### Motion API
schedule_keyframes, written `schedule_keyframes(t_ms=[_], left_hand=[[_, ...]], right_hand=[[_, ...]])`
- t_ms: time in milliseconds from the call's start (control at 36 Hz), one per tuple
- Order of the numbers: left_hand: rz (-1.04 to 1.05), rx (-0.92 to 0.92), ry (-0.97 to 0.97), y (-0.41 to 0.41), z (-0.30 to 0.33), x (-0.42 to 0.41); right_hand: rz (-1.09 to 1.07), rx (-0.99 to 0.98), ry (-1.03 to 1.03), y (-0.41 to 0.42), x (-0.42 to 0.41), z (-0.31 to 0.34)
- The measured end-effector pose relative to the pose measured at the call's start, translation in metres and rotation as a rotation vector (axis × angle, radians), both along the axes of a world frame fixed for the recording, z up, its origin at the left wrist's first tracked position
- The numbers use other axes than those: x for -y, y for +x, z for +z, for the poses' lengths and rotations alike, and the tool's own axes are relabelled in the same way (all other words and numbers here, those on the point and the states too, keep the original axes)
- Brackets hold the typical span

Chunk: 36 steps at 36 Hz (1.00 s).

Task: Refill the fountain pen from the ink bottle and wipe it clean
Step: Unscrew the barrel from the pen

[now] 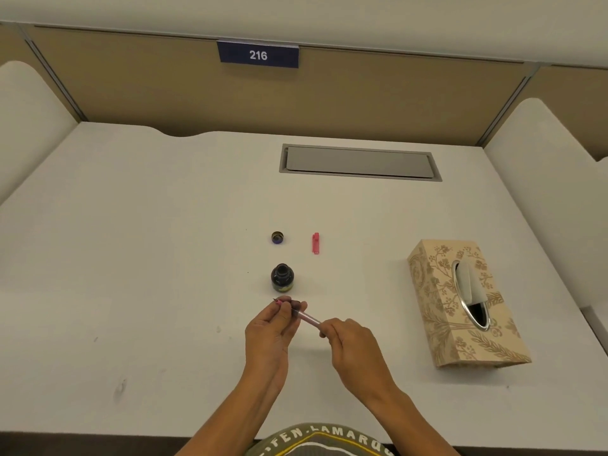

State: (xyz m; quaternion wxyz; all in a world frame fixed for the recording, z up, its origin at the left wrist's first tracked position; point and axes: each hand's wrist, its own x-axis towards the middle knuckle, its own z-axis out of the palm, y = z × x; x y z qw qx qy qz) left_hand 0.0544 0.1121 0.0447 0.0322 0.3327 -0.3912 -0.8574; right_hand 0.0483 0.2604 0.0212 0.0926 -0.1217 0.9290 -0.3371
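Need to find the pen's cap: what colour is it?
Pink-red. The pen cap lies on the desk beyond the ink bottle, clearest in the head view.

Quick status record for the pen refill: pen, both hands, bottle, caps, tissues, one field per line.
pen: fountain pen held above the desk, nib pointing toward the ink bottle
left hand: grip near the nib end
right hand: grip on the rear end
ink bottle: open, upright, just beyond the nib
bottle cap: on desk behind bottle
pen cap: lying right of bottle cap
tissue box: right side, tissue sticking out
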Motion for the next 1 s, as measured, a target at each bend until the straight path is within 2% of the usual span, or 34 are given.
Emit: schedule_keyframes(t_ms=[111, 167, 306, 444, 667, 833, 1000], left_hand=[[0.034, 0.036, 0.037, -0.003, -0.003, -0.002], [0.041, 0.05, 0.042, -0.004, -0.005, -0.001], [0.004, 0.04, 0.019, -0.005, -0.005, 0.002], [-0.034, 0.061, -0.005, -0.002, -0.009, -0.002], [-0.025, 0.072, 0.006, -0.003, -0.012, -0.001], [-0.045, 0.073, 0.001, -0.002, -0.014, -0.001], [-0.055, 0.071, 0.012, 0.0, -0.014, -0.003]], right_hand=[[0.046, -0.304, 0.031, -0.005, -0.001, -0.008], [0.062, -0.374, 0.06, -0.007, -0.003, -0.011], [-0.086, 0.088, -0.153, -0.003, -0.006, 0.0], [-0.167, 0.395, -0.291, -0.001, -0.004, 0.006], [-0.188, 0.547, -0.423, -0.003, -0.009, 0.007], [-0.238, 0.758, -0.529, -0.003, -0.004, 0.02], [-0.265, 0.76, -0.515, -0.002, -0.005, 0.02]])
